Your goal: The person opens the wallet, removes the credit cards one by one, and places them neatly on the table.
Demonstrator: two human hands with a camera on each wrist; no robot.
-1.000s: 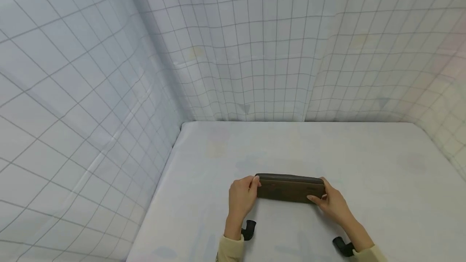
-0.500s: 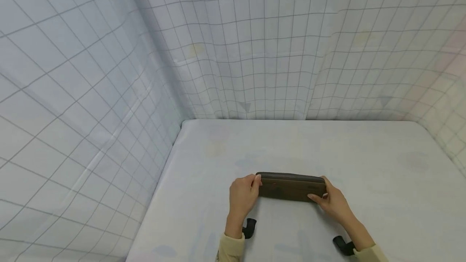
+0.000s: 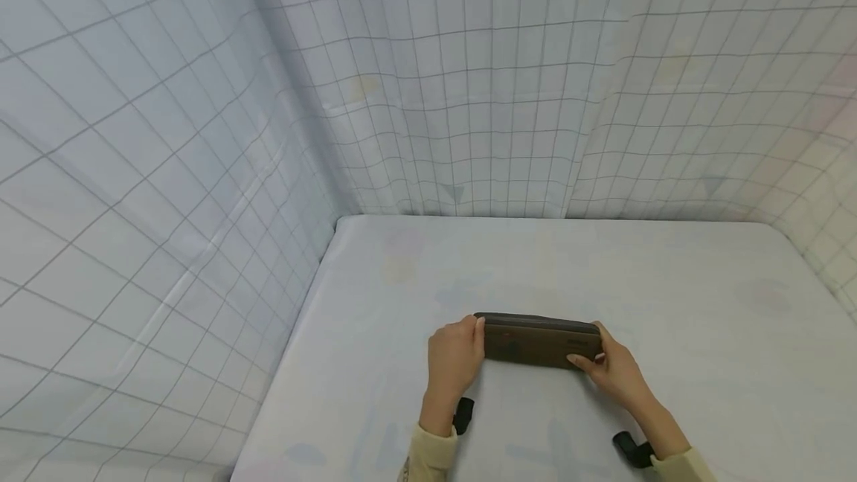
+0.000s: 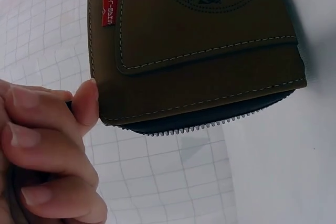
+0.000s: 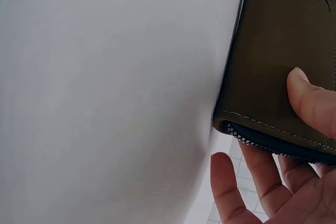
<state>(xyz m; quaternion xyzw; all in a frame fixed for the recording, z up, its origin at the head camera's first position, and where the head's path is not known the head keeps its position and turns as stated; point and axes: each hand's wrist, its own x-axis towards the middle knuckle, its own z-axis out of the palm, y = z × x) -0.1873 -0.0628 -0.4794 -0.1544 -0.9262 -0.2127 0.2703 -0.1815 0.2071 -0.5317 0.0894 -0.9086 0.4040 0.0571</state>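
A long brown wallet (image 3: 535,342) with a dark zip is held off the white table, front face towards me. In the left wrist view, the wallet (image 4: 210,59) shows pale stitching, a small red tag (image 4: 109,11) and a dark embossed print. Zip teeth (image 4: 194,128) stand exposed along its end. At the wallet's upper left corner, my left hand (image 3: 455,354) has curled fingers and pinches a small dark bit that looks like the zipper pull, mostly hidden. My right hand (image 3: 617,376) grips the other end, thumb on the front face and fingers behind the edge.
The white table (image 3: 703,303) spreads around the hands. White cloth walls with a grid pattern (image 3: 495,95) stand behind it and at both sides. Black curved pieces (image 3: 632,451) sit at the wrists by the pale sleeves (image 3: 428,452).
The left hand has moved slightly right and up at the wallet's left corner. The right hand keeps its grip, and the wallet has barely shifted.
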